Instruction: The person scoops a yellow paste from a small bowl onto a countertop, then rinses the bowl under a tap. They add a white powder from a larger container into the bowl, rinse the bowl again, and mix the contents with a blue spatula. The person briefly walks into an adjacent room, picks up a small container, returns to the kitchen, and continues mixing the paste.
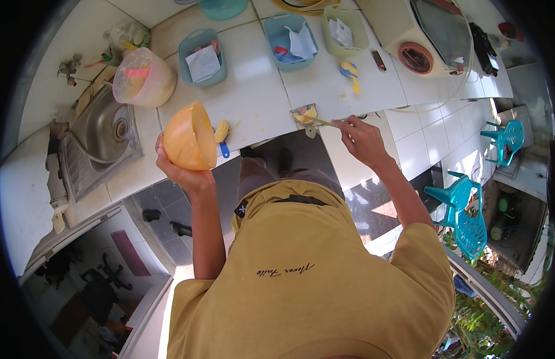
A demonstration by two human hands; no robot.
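- Left end of the counter [253, 81]: the sink [95, 143].
- Just right of the sink, toward the far side: a tub [154, 90].
- Across the far side, left to right: left basket [214, 79], middle basket [298, 64], right basket [365, 39], each with paper [203, 64] in it, then the oven [430, 36].
- Near side, left: the bowl [181, 137] in the left hand [177, 172]; a scoop [224, 148] lies just right of it.
- Near edge, farther right: a dish [299, 111], left of the right hand [366, 142].
- Right of the counter: two chairs [469, 224], one nearer.
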